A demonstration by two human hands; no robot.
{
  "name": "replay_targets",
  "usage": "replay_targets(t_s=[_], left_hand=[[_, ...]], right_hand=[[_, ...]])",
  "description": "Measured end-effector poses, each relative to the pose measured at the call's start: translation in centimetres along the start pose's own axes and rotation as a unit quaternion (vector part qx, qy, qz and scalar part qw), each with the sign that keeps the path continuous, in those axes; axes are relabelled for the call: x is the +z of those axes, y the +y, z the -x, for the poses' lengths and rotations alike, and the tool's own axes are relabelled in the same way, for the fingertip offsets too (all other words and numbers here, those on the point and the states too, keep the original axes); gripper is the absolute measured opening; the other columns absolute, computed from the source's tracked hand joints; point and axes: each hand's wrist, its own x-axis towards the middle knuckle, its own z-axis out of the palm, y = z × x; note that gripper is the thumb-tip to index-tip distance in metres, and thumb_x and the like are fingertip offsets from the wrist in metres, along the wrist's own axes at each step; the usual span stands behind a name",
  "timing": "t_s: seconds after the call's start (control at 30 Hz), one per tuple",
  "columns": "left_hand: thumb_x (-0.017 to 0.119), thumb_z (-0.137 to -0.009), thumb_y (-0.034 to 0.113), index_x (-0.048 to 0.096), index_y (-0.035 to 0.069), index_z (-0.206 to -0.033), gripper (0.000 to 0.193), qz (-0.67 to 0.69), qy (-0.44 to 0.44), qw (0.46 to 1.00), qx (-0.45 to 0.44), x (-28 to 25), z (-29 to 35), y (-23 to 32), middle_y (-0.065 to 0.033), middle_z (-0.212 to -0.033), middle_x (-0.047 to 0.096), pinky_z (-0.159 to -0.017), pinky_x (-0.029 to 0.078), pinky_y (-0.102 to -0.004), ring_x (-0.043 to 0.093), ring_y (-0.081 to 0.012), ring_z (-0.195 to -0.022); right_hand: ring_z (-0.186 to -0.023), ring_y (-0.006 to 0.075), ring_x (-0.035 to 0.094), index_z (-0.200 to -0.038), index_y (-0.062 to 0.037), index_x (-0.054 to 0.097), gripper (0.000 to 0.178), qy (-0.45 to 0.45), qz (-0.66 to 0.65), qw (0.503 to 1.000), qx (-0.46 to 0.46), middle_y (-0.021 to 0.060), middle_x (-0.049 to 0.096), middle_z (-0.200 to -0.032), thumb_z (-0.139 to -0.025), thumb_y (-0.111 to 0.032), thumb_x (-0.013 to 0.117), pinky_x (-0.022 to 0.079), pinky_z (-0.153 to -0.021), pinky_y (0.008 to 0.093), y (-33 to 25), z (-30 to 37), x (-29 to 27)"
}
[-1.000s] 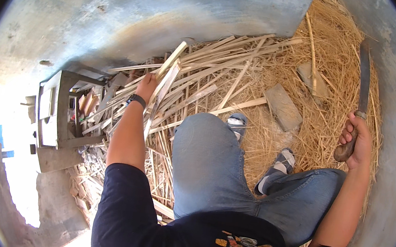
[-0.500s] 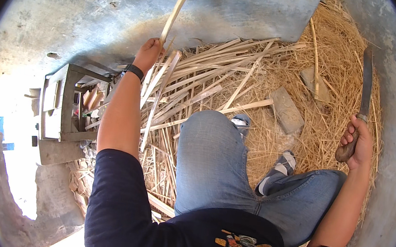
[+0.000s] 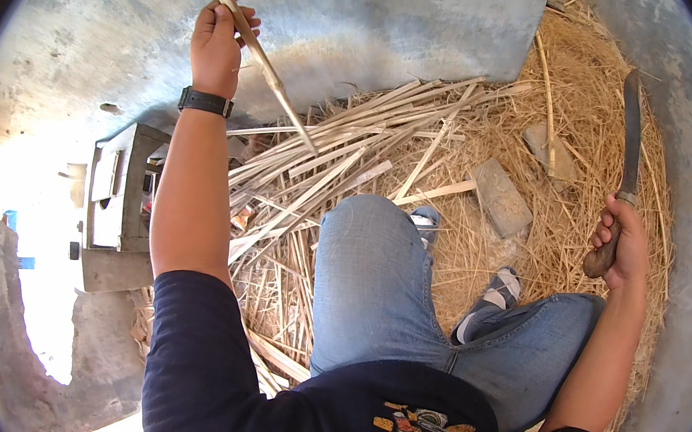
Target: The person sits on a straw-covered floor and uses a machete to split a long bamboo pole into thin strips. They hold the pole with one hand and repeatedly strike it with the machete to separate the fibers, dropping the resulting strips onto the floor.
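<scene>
Raised at the far left, my left hand [image 3: 218, 46] is closed around a long bamboo strip [image 3: 270, 75]. The strip slants from the top edge down over the pile of split bamboo strips [image 3: 363, 137], and a node shows along it. At the right, my right hand [image 3: 626, 244] grips a machete [image 3: 633, 133] by its wooden handle. The dark blade points away from me, upright in the view, over the straw-like shavings near the right wall.
Two bricks or stone blocks [image 3: 501, 200] lie on the shavings [image 3: 574, 233] beyond my feet. A weathered wooden cabinet [image 3: 123, 191] stands at the left. Bluish walls [image 3: 419, 20] close in ahead and at the right. A pale stick [image 3: 547, 98] leans across the far block.
My left hand has moved up and left, and its strip has swung from pointing up to slanting down toward the pile. The machete has shifted slightly left.
</scene>
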Motion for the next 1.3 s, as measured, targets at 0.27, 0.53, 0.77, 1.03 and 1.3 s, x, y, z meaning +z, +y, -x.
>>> replay_targets(t_s=[0.27, 0.53, 0.77, 1.03, 1.3], left_hand=[[0.038, -0.105, 0.017, 0.049, 0.002, -0.126, 0.028, 0.104, 0.028, 0.990, 0.092, 5.6, 0.3, 7.7, -0.0122, -0.102, 0.064, -0.081, 0.057, -0.0381, 0.065, -0.0236, -0.092], [0.037, -0.104, 0.016, 0.048, 0.004, -0.126, 0.027, 0.303, 0.005, 0.951, 0.063, 13.1, 2.1, 12.3, -0.0065, -0.090, 0.057, -0.073, 0.046, -0.0376, 0.052, -0.0197, -0.077], [0.033, -0.097, 0.068, 0.046, 0.003, -0.123, 0.072, 0.359, -0.067, 0.931, 0.016, 20.3, 6.2, 15.9, -0.0007, -0.071, 0.042, -0.059, 0.033, -0.0305, 0.037, -0.0137, -0.062], [0.039, -0.087, 0.080, 0.054, 0.005, -0.110, 0.080, 0.389, -0.179, 0.904, 0.000, 25.8, 9.1, 17.4, 0.0025, -0.065, 0.036, -0.060, 0.031, -0.0302, 0.031, -0.0132, -0.060], [0.026, -0.086, 0.084, 0.060, 0.009, -0.088, 0.082, 0.428, -0.274, 0.859, -0.059, 30.1, 10.0, 15.8, 0.0029, -0.060, 0.034, -0.057, 0.031, -0.0314, 0.028, -0.0130, -0.053]], right_hand=[[-0.053, 0.0076, 0.046, -0.091, -0.0095, 0.053, 0.016, -0.013, 0.026, 0.999, -0.013, -0.0012, 0.050, -0.070, -0.087, -0.019, 0.066, 0.041, -0.048, 0.0241, -0.4, 1.3, 0.3], [-0.051, 0.0076, 0.048, -0.095, -0.0061, 0.055, 0.019, -0.002, 0.094, 0.994, -0.053, -0.0008, 0.053, -0.069, -0.085, -0.017, 0.067, 0.040, -0.046, 0.0240, -0.5, 1.8, -0.6], [-0.050, 0.0073, 0.048, -0.096, -0.0055, 0.056, 0.021, -0.036, 0.131, 0.988, -0.075, -0.0013, 0.052, -0.064, -0.085, -0.016, 0.069, 0.039, -0.045, 0.0241, -0.9, 2.4, -2.5], [-0.054, 0.0109, 0.054, -0.114, -0.0002, 0.060, 0.039, -0.026, 0.205, 0.975, -0.078, 0.0019, 0.056, -0.069, -0.083, -0.022, 0.070, 0.044, -0.051, 0.0275, -1.6, 3.5, -6.1], [-0.056, 0.0117, 0.055, -0.121, 0.0004, 0.059, 0.045, -0.015, 0.199, 0.978, -0.060, 0.0022, 0.057, -0.071, -0.084, -0.023, 0.071, 0.046, -0.052, 0.0281, -1.2, 3.5, -9.5]])
